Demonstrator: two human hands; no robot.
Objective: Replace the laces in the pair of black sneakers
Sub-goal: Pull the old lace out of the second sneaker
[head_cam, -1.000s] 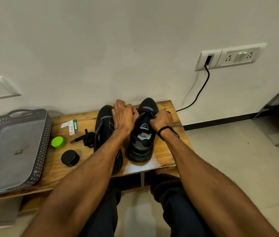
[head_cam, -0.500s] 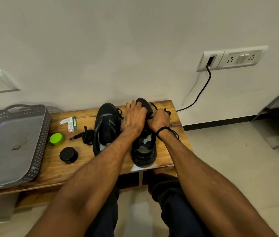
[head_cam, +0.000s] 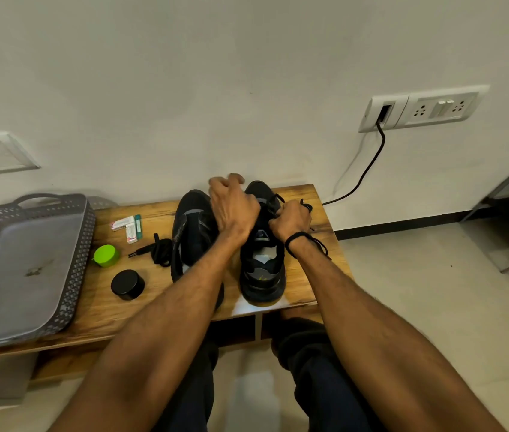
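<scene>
Now, right sneaker point(head_cam: 262, 269): stood near the wooden bench's point(head_cam: 153, 294) right edge.
Right hand point(head_cam: 290, 219): pinched the black lace point(head_cam: 273, 201).
Left hand point(head_cam: 234, 207): curled; its hold was hidden.
Advice: an even, gentle pull seemed best.

forearms point(head_cam: 184, 310): bare | right wrist: black cord band point(head_cam: 300, 239), loose ends | trousers point(head_cam: 318, 369): dark, possibly navy

Left sneaker point(head_cam: 192, 226): black, grey panels. Right sneaker point(head_cam: 262, 275): black, grey heel, yellow mark; its lace point(head_cam: 278, 201) black. Loose lace point(head_cam: 161, 252): black. Counter point(head_cam: 304, 275): brown wood grain. Tray point(head_cam: 84, 244): grey, perforated lattice sides. Cap point(head_cam: 106, 255): lime green. Jar point(head_cam: 127, 284): black. Box point(head_cam: 130, 226): white, red and green print.
</scene>
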